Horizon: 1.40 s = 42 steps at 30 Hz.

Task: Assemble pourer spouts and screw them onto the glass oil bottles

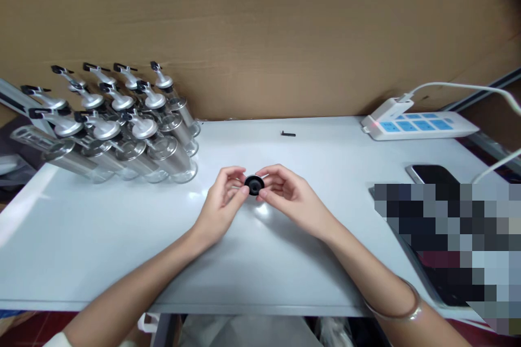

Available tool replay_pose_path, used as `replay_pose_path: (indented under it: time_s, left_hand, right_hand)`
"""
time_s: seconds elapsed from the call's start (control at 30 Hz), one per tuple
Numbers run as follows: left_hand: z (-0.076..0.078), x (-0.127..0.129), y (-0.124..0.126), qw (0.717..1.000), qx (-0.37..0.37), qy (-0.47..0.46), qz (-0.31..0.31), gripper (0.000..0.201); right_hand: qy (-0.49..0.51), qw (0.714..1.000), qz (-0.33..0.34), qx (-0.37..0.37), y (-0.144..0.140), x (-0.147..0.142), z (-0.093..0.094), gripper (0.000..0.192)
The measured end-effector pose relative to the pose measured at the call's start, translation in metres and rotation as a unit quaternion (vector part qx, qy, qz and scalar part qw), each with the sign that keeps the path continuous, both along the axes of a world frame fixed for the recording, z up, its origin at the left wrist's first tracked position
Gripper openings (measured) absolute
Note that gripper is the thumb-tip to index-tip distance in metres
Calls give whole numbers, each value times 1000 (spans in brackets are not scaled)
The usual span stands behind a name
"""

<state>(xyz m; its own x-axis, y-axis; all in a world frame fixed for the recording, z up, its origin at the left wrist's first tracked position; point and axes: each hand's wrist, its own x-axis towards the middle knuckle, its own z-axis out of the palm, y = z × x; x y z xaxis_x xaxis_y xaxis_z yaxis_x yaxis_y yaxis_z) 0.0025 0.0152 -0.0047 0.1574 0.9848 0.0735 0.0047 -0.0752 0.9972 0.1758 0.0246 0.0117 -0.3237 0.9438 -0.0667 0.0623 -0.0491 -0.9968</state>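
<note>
Black disc pinched between both hands above the white tabletop, near its middle. Left hand reaching in from lower left, fingers closed on the disc's left edge. Right hand mirrored, fingers curled on the right edge, bangle on that wrist. Clear bottles with silver pourers clustered at far left; contents not discernible.

Round part held between left hand and right hand mid-table; bottles grouped far left; power strip far right.
</note>
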Motion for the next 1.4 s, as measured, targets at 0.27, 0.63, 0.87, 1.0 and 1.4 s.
replay_pose_path:
  time_s: [0.27,0.63,0.87,1.0,1.4]
  left_hand:
    - [9,0,3,994,-93,-20,-61,32]
    - [7,-3,4,993,-87,10,-76,26]
    - [7,-3,5,990,-103,30,-94,26]
    - [6,-3,4,986,-108,34,-120,25]
    - [7,-5,-2,989,-45,75,-120,21]
  right_hand:
    - [10,1000,17,-12,-1,0,1,21]
    - [-17,999,34,-31,-1,-1,1,23]
    - [-28,998,48,-19,-3,-4,0,19]
    - [-42,997,56,-14,-4,-4,1,17]
    - [-65,996,53,27,-8,-6,0,22]
